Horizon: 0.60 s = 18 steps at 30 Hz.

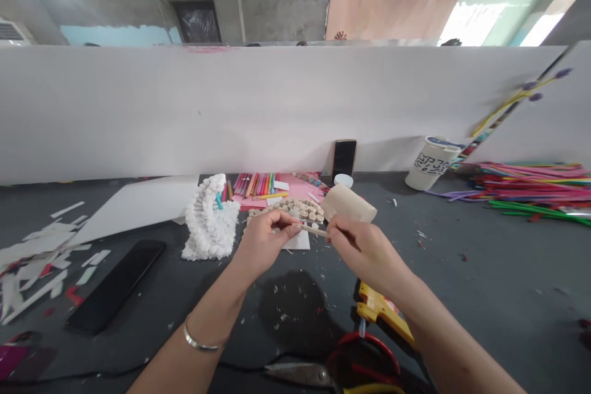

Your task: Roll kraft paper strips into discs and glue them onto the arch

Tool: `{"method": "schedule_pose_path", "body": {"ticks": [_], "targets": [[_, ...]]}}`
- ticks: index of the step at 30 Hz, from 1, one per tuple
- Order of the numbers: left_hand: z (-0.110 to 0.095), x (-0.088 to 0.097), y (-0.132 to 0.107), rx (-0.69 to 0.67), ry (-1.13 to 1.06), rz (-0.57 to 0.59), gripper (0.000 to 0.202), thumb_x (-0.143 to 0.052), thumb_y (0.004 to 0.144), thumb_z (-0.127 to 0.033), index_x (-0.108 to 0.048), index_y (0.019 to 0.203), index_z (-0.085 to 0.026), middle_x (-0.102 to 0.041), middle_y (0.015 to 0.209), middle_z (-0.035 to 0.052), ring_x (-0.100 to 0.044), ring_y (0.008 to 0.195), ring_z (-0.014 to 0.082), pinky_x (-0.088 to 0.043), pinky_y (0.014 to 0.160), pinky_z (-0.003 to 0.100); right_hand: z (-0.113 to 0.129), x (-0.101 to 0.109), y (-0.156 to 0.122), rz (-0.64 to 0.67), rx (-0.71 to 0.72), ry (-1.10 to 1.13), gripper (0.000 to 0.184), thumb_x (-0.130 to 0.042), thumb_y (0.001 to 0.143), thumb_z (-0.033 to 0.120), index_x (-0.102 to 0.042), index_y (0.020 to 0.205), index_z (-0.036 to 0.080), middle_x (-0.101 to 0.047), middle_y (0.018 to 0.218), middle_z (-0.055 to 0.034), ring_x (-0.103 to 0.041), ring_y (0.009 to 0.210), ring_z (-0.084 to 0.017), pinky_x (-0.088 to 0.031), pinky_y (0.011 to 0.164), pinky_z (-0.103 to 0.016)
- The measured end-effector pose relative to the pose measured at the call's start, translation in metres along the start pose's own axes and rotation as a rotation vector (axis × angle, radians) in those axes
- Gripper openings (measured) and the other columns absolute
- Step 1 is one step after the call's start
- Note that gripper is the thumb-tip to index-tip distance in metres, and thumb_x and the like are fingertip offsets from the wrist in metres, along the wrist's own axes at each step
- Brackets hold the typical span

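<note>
Between my two hands stretches a narrow beige strip (316, 231), possibly paper. My left hand (264, 235) pinches its left end between thumb and fingertips. The other end is in the curled fingers of my right hand (361, 246). Just behind the hands sits a row of small beige rolled coils (310, 209), partly hidden by my left hand. A curved beige sheet (349, 202) stands behind my right hand; whether they touch, I cannot tell. Under the strip lies a small white card (302, 241).
A fluffy white model (212, 221) stands left of my hands. Nearer me lie a yellow glue gun (386, 315) and red-handled scissors (300, 372). Around are a black phone (117, 283), paper scraps (46, 240), colored pens (256, 184), a white cup (427, 165) and pipe cleaners (530, 188).
</note>
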<state>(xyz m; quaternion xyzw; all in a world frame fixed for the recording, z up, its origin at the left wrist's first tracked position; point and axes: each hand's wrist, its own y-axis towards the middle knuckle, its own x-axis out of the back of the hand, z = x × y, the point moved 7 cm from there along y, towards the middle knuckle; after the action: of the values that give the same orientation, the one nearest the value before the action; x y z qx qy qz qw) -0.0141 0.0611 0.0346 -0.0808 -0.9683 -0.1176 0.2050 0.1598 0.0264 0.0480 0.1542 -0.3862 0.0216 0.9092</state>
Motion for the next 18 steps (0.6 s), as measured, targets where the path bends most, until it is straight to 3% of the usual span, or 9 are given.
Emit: {"method": "schedule_pose_path", "body": {"ticks": [4,7,11,18], "targets": [[-0.008,0.002,-0.004,-0.028,0.043,-0.036,0.016,-0.067,0.079,-0.035,-0.068,0.076,-0.019,-0.07,0.076,0.0021,-0.062,0.071,0.0144,-0.048,0.066,0.027,-0.009,-0.009,-0.002,-0.028,-0.085,0.108,0.028,-0.063,0.082,0.046,-0.075,0.092,0.023,-0.071,0.071,-0.0023,-0.061,0.062,-0.016,-0.045,0.055,-0.027],[-0.013,-0.001,-0.006,-0.052,0.063,-0.009,0.014,-0.066,0.08,-0.033,-0.069,0.078,-0.019,-0.07,0.077,0.0019,-0.063,0.072,0.0146,-0.049,0.067,0.027,-0.018,-0.016,-0.004,-0.006,-0.121,0.197,0.029,-0.063,0.082,0.044,-0.077,0.102,0.028,-0.077,0.088,-0.0029,-0.067,0.071,-0.019,-0.052,0.065,-0.031],[-0.021,-0.003,-0.009,-0.12,0.094,0.017,0.014,-0.061,0.085,-0.031,-0.07,0.083,-0.02,-0.071,0.08,0.0017,-0.064,0.074,0.015,-0.05,0.067,0.027,-0.018,-0.016,-0.005,-0.008,-0.104,0.253,0.028,-0.061,0.083,0.041,-0.077,0.103,0.031,-0.077,0.094,-0.0017,-0.069,0.076,-0.02,-0.055,0.07,-0.034],[-0.036,0.001,-0.018,-0.235,0.277,-0.152,0.012,-0.06,0.085,-0.023,-0.065,0.074,-0.021,-0.066,0.073,-0.0004,-0.061,0.073,0.0154,-0.046,0.07,0.03,0.0,-0.012,-0.01,-0.032,-0.051,0.191,0.028,-0.057,0.085,0.033,-0.078,0.103,0.026,-0.078,0.092,-0.0024,-0.071,0.076,-0.022,-0.055,0.065,-0.033]]}}
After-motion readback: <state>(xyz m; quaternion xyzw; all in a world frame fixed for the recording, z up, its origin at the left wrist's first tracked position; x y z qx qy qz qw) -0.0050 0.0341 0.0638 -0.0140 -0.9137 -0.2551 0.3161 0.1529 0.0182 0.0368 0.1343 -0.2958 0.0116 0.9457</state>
